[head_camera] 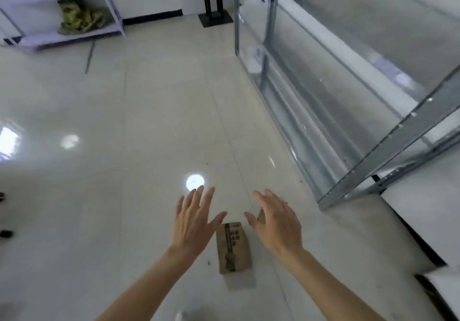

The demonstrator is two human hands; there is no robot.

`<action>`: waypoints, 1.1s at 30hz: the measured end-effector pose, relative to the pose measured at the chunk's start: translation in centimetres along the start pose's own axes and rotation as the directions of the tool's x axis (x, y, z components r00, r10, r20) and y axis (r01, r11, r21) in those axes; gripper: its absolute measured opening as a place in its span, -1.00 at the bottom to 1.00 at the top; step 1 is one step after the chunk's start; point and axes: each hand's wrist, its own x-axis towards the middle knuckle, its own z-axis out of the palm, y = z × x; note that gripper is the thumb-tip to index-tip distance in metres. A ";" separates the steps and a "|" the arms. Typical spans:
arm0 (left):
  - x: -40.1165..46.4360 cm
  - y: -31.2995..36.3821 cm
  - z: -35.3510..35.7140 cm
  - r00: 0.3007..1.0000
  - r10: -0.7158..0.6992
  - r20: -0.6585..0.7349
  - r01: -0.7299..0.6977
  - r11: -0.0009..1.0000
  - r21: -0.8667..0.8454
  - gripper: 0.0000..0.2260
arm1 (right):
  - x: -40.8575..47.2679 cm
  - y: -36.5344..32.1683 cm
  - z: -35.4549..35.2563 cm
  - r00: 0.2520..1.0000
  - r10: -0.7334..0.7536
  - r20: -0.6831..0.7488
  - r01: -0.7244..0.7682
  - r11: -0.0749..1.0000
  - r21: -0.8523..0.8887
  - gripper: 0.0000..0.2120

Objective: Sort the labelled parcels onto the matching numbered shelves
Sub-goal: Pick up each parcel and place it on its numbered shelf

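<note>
Item: brown cardboard parcel with a dark printed label [233, 247], lying flat on the glossy pale tiled floor [149, 121], lower centre of frame; label text too blurred to read. Left hand [193, 223]: above the floor just left of the parcel, grip wide, fingers spread, holding nothing. Right hand [276, 223]: just right of the parcel, grip wide, empty; a second brown item, possibly another parcel, peeks from behind its thumb. Grey metal shelving rack [348, 96]: right side. White shelf unit [74, 14], upper left, bearing a crumpled olive-green bundle [79, 17]
</note>
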 end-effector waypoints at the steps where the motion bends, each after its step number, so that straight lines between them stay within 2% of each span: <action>1: 0.3 -1.0 3.1 1.000 -0.004 0.030 0.004 1.000 0.000 -0.37 | 0.8 1.2 3.0 1.000 0.013 0.012 -0.013 1.000 0.005 -0.34; 7: 0.0 -6.7 22.1 0.974 -0.027 0.227 0.032 0.999 -0.020 -0.37 | 4.5 7.4 20.3 0.987 0.097 0.124 -0.099 0.995 0.008 -0.36; 12: -1.7 -10.9 36.0 0.940 -0.071 0.334 0.088 0.996 -0.034 -0.36 | 6.3 11.9 33.9 0.960 0.154 0.233 -0.159 0.987 0.002 -0.32; 17: -3.1 -13.4 46.1 0.875 -0.160 0.457 0.221 0.972 -0.082 -0.30 | 7.6 15.1 43.0 0.944 0.176 0.278 -0.192 0.981 0.031 -0.29; 20: -3.9 -14.0 50.5 0.837 -0.166 0.521 0.289 0.944 -0.162 -0.24 | 8.3 16.6 47.0 0.935 0.192 0.298 -0.239 0.962 0.130 -0.21; 24: -4.5 -13.9 53.0 0.810 -0.102 0.577 0.361 0.863 -0.353 -0.11 | 8.7 17.4 50.0 0.909 0.224 0.352 -0.333 0.897 0.291 -0.11; 27: -4.7 -13.6 51.7 0.835 -0.115 0.539 0.378 0.831 -0.409 -0.06 | 8.4 17.1 49.4 0.912 0.257 0.319 -0.367 0.857 0.362 -0.10; 33: -2.0 -11.6 42.3 0.903 -0.177 0.391 0.378 0.761 -0.528 -0.03 | 8.8 13.8 40.5 0.939 0.246 0.240 -0.336 0.802 0.494 -0.13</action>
